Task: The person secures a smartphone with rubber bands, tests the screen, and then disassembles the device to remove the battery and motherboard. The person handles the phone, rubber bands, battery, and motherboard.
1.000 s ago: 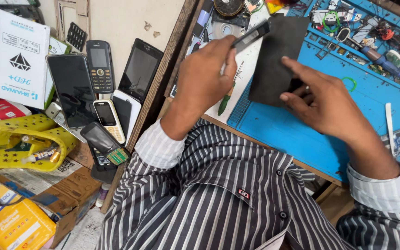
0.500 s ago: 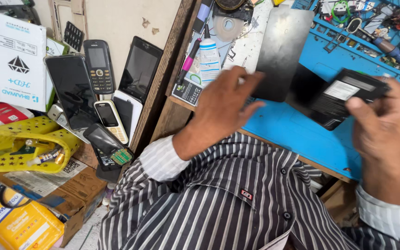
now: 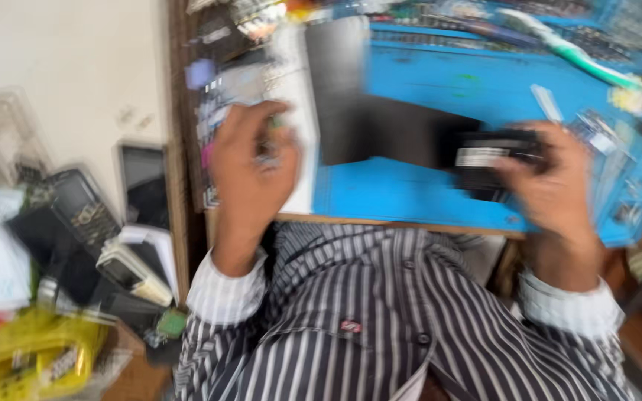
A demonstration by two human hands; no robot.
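The whole view is smeared by motion. My right hand [image 3: 551,189] grips a black phone-sized device [image 3: 488,160] with a white label, held just above the blue work mat [image 3: 410,193]. A dark flat panel [image 3: 347,89] lies on the mat left of it, with a dark sheet [image 3: 403,134] below. My left hand [image 3: 250,167] rests at the bench's left edge with its fingers curled around a small green-handled tool [image 3: 270,126], whose shape is lost in the blur. Both wrists wear striped cuffs.
Several old phones [image 3: 83,215] and a tablet [image 3: 146,186] lean against the wall at the left, with a yellow bag [image 3: 31,356] below. Small tools and parts [image 3: 574,52] crowd the back of the bench. A wooden bench edge [image 3: 380,221] runs in front of my chest.
The camera has swung and blurred. My right hand has brought the black device lower and closer to me. My left hand has closed and shifted left to the bench's edge.
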